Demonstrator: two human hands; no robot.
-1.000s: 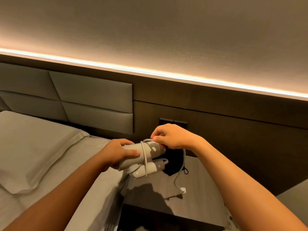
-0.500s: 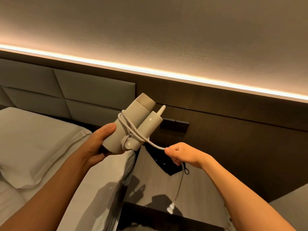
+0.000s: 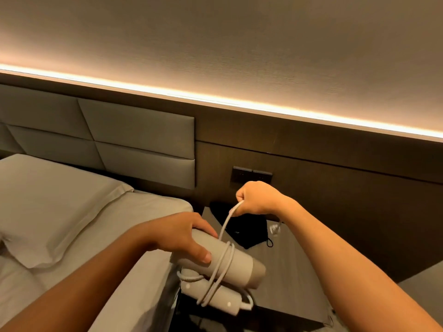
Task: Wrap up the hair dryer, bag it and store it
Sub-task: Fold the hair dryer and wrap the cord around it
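Left hand: grip wrapped around barrel of white hair dryer, held above near edge of bedside table. Right hand: fist clamped on white cord, pulled taut upward; several loops around barrel and folded handle. Black bag lies on table behind.

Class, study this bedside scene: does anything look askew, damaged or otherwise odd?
Nothing looks damaged. The cord loops loosely and unevenly around the hair dryer held by the left hand; the right hand pulls its free end. A black pouch lies crumpled on the nightstand.
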